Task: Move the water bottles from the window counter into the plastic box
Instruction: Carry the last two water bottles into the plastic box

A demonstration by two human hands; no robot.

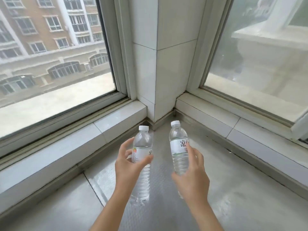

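Observation:
Two clear water bottles with white caps and white labels are upright over the grey window counter. The left bottle stands with its base on the counter, and my left hand wraps its label, fingers curled around it. The right bottle is gripped at its lower half by my right hand; its base is hidden behind the hand, so I cannot tell if it rests on the counter. The plastic box is not in view.
A white tiled pillar fills the corner behind the bottles. Raised tiled sills run along both windows, left and right. An open window sash juts in at the far right.

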